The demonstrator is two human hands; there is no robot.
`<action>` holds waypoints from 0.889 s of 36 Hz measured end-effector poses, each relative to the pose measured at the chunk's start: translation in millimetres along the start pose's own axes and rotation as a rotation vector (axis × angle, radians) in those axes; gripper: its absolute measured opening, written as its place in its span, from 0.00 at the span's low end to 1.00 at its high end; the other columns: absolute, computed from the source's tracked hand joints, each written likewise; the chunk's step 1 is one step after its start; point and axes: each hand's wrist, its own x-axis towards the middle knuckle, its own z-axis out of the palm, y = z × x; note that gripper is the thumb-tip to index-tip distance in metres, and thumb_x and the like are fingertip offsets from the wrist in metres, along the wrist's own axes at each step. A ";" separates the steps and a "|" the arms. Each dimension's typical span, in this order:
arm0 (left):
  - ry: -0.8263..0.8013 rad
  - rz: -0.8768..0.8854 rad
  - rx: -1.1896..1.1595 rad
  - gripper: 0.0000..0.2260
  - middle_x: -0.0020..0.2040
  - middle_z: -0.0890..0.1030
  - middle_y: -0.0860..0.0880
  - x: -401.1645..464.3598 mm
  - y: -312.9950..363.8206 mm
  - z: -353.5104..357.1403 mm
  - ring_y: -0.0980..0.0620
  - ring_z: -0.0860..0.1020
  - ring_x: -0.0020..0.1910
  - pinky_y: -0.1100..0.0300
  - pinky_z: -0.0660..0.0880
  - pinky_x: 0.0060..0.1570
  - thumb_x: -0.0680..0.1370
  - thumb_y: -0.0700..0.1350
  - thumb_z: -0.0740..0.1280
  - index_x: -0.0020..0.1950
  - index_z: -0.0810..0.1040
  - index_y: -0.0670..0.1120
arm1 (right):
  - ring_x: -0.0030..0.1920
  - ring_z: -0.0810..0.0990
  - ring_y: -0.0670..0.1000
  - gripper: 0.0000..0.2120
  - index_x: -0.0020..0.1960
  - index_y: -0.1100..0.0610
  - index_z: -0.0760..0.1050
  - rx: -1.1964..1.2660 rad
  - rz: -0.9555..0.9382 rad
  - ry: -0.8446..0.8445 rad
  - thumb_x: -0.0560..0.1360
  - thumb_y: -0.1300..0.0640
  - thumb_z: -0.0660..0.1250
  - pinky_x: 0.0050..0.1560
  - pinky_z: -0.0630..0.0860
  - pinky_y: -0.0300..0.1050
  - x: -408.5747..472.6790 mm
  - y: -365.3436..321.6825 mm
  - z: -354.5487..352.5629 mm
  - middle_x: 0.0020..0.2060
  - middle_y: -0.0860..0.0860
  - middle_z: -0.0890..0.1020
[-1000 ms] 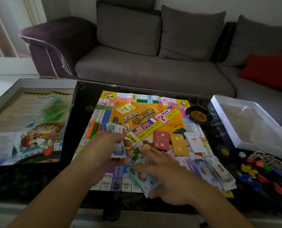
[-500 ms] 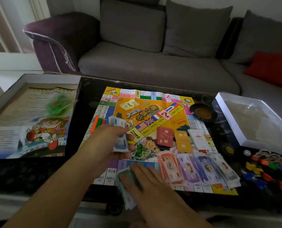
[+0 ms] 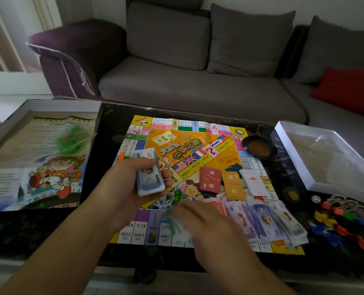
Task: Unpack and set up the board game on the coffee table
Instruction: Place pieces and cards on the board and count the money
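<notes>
Your left hand (image 3: 134,184) hovers above the game board (image 3: 198,167), fingers curled round a stack of bills (image 3: 149,173). Your right hand (image 3: 200,222) is low over the board's near edge, blurred; greenish bills (image 3: 174,225) show beneath it, but grip cannot be told. The board lies flat mid-desk (image 3: 104,254). Fanned bills (image 3: 266,222) and three card decks (image 3: 230,184) sit on its near right part. Box lid (image 3: 38,158) at the desk's left edge, white tray (image 3: 325,158) at the right edge, coloured pieces (image 3: 342,224) in the near right corner.

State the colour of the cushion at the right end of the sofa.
Red: the cushion shows plainly against the grey sofa in the head view.
</notes>
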 end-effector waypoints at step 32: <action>0.086 0.001 0.051 0.12 0.50 0.88 0.41 4.9 -51.4 39.0 0.41 0.87 0.46 0.48 0.82 0.47 0.80 0.36 0.68 0.61 0.82 0.45 | 0.65 0.67 0.21 0.55 0.81 0.35 0.36 0.932 0.393 -0.040 0.77 0.71 0.70 0.58 0.73 0.25 21.0 -6.1 -43.5 0.61 0.12 0.62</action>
